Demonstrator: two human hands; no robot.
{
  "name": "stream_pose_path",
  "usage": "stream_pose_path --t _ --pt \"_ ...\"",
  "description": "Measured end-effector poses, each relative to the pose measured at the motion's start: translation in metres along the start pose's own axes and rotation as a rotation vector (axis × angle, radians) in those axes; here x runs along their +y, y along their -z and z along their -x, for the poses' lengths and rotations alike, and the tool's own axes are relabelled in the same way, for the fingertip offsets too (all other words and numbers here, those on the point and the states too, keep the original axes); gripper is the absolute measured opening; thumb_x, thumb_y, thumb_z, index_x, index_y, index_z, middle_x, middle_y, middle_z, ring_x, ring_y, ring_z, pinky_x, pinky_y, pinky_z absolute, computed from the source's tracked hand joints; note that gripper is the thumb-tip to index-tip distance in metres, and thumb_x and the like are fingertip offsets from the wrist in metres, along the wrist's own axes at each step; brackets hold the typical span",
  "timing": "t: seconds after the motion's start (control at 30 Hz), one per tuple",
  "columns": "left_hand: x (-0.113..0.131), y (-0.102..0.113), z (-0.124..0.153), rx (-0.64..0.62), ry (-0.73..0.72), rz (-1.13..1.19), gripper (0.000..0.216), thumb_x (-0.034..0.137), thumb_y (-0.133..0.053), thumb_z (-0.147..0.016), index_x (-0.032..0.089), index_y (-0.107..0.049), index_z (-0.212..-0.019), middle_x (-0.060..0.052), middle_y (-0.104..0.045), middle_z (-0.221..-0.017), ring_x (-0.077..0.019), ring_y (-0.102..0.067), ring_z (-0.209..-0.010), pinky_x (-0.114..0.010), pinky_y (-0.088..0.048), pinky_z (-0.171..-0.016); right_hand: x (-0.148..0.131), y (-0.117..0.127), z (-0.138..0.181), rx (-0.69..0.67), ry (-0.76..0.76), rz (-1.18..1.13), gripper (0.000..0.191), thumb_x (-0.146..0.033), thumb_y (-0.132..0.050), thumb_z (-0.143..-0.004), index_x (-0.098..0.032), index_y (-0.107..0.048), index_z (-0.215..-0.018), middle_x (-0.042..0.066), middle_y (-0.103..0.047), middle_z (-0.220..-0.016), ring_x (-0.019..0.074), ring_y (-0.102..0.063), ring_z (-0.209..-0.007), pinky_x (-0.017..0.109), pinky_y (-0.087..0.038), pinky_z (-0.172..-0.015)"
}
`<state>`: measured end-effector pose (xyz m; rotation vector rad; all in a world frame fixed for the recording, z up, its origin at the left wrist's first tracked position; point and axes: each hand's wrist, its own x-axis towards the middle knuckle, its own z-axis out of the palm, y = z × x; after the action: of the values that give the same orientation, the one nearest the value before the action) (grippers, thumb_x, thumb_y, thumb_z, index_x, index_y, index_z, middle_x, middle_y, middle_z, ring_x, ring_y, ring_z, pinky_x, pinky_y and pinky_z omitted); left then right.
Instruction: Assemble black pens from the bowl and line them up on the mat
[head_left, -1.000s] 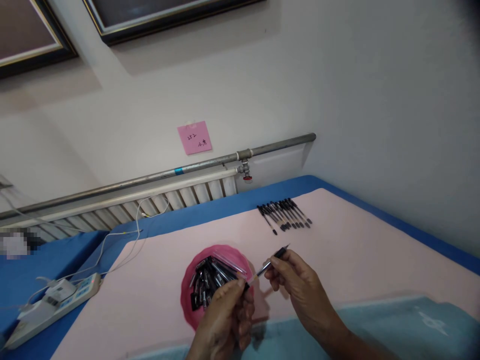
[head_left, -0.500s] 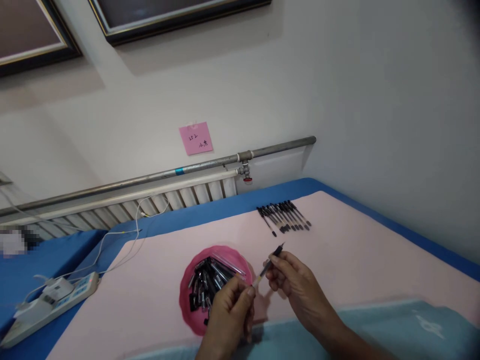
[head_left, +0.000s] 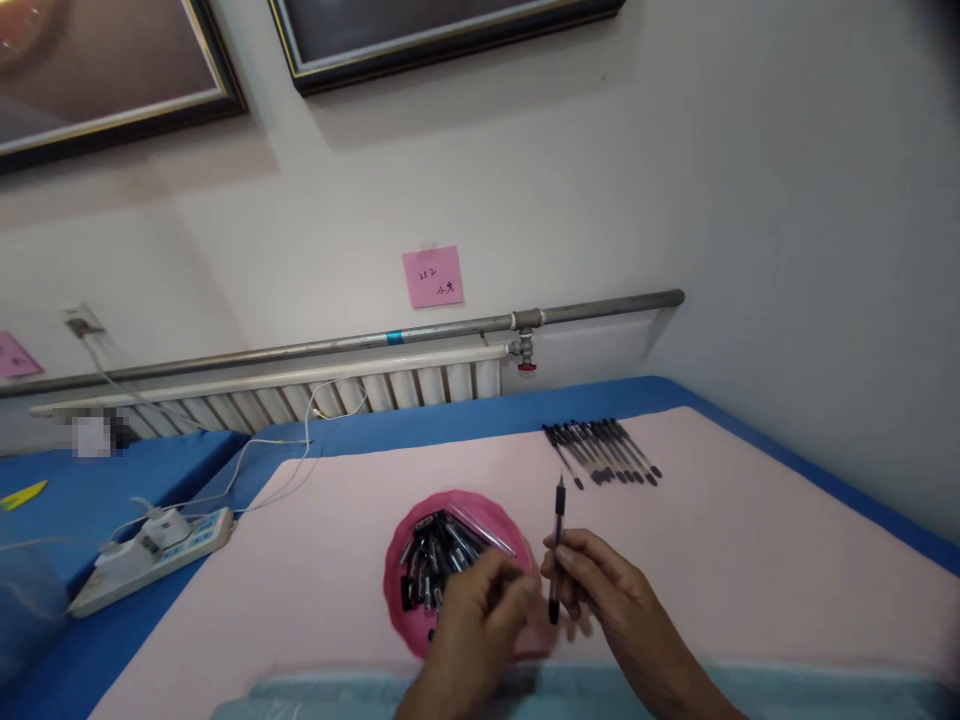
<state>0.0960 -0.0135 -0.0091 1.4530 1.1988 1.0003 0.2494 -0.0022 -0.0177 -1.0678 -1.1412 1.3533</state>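
Observation:
My right hand (head_left: 600,590) pinches a black pen (head_left: 556,545) that stands nearly upright, tip up, over the pink table cover (head_left: 735,560). My left hand (head_left: 480,630) hovers right beside it over the near edge of a red bowl (head_left: 401,600) filled with several black pen parts (head_left: 439,560). Its fingers are curled and blurred, so I cannot make out whether they hold anything. A row of several finished black pens (head_left: 604,452) lies farther back to the right.
A white power strip (head_left: 150,550) with cables rests on the blue cloth at left. A radiator (head_left: 337,395) and a grey pipe run along the wall behind. A pink note (head_left: 433,276) sticks to the wall.
The pen has swung from a slant to nearly upright in my right hand. My left hand has drawn in close to its lower end. The view has shifted left.

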Motion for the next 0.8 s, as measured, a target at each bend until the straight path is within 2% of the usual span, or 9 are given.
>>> stream_pose_path --t 0.07,0.13,0.2,0.27,0.33,0.43,0.6,0.7,0.8 --pt "-0.003 0.024 -0.005 0.193 0.019 -0.012 0.022 0.038 -0.051 -0.08 0.017 -0.057 -0.074 0.002 -0.055 -0.062 -0.0106 -0.048 -0.057 -0.021 -0.036 -0.054 0.0 0.0 0.0 -0.008 -0.003 0.033 0.031 -0.049 -0.058 -0.077 -0.019 -0.062 -0.082 -0.002 -0.056 -0.06 0.0123 -0.048 -0.051 0.023 -0.039 -0.043" --pt "-0.008 0.054 -0.009 0.39 0.069 0.005 0.025 0.043 -0.052 -0.078 0.019 -0.055 -0.072 0.006 -0.048 -0.054 -0.0092 -0.042 -0.048 -0.02 -0.032 -0.046 0.0 0.001 0.001 -0.004 -0.003 0.052 0.032 -0.05 -0.058 -0.077 -0.019 -0.062 -0.085 -0.001 -0.057 -0.063 0.0128 -0.049 -0.051 0.024 -0.04 -0.043" --pt "-0.015 0.081 -0.01 0.557 0.071 -0.05 0.025 0.043 -0.053 -0.076 0.019 -0.053 -0.068 0.007 -0.047 -0.052 -0.0086 -0.042 -0.045 -0.02 -0.034 -0.045 0.002 0.003 0.0 0.013 0.002 0.063 0.033 -0.05 -0.059 -0.076 -0.019 -0.063 -0.087 0.0 -0.059 -0.065 0.0131 -0.05 -0.052 0.025 -0.042 -0.043" --pt "-0.022 0.1 -0.01 0.611 0.095 -0.083 0.023 0.041 -0.052 -0.076 0.019 -0.053 -0.069 0.006 -0.05 -0.054 -0.0093 -0.046 -0.045 -0.021 -0.036 -0.046 0.006 0.005 -0.002 0.028 0.006 0.067 0.035 -0.051 -0.06 -0.076 -0.018 -0.062 -0.089 0.001 -0.06 -0.066 0.0131 -0.05 -0.051 0.025 -0.043 -0.043" --pt "-0.028 0.11 -0.008 0.614 0.113 -0.125 0.02 0.039 -0.051 -0.075 0.019 -0.054 -0.073 0.005 -0.053 -0.057 -0.0108 -0.05 -0.047 -0.022 -0.04 -0.047 0.011 0.009 -0.005 0.026 0.003 0.079 0.036 -0.052 -0.06 -0.077 -0.019 -0.062 -0.091 0.002 -0.062 -0.068 0.013 -0.05 -0.052 0.026 -0.043 -0.044" --pt "-0.034 0.113 -0.006 0.58 0.113 -0.222 0.017 0.035 -0.05 -0.074 0.02 -0.058 -0.076 0.002 -0.059 -0.063 -0.014 -0.057 -0.056 -0.025 -0.044 -0.053 0.016 0.013 -0.008 0.022 -0.008 0.097 0.036 -0.052 -0.059 -0.078 -0.019 -0.061 -0.093 0.003 -0.064 -0.071 0.0133 -0.052 -0.053 0.026 -0.044 -0.045" --pt "-0.032 0.114 -0.001 0.544 0.075 -0.457 0.01 0.018 -0.054 -0.068 0.021 -0.064 -0.071 -0.003 -0.063 -0.08 -0.0185 -0.057 -0.08 -0.033 -0.043 -0.077 0.018 0.016 -0.008 0.008 -0.038 0.113 0.035 -0.052 -0.06 -0.078 -0.02 -0.06 -0.092 0.003 -0.064 -0.072 0.014 -0.054 -0.054 0.027 -0.043 -0.046" --pt "-0.028 0.109 0.001 0.41 0.112 -0.735 0.018 0.011 -0.054 -0.065 0.021 -0.068 -0.069 -0.007 -0.064 -0.095 -0.0229 -0.053 -0.097 -0.038 -0.039 -0.088 0.016 0.015 -0.007 0.006 -0.047 0.097 0.037 -0.053 -0.061 -0.077 -0.019 -0.06 -0.092 0.004 -0.064 -0.073 0.0145 -0.054 -0.053 0.027 -0.043 -0.045" --pt "-0.026 0.099 0.001 0.267 0.249 -1.055 0.025 0.012 -0.054 -0.065 0.023 -0.072 -0.079 -0.01 -0.057 -0.124 -0.0291 -0.044 -0.118 -0.043 -0.034 -0.095 0.013 0.012 -0.006 0.011 -0.049 0.077 0.038 -0.054 -0.063 -0.074 -0.019 -0.062 -0.089 0.004 -0.064 -0.071 0.0144 -0.053 -0.052 0.027 -0.043 -0.044"
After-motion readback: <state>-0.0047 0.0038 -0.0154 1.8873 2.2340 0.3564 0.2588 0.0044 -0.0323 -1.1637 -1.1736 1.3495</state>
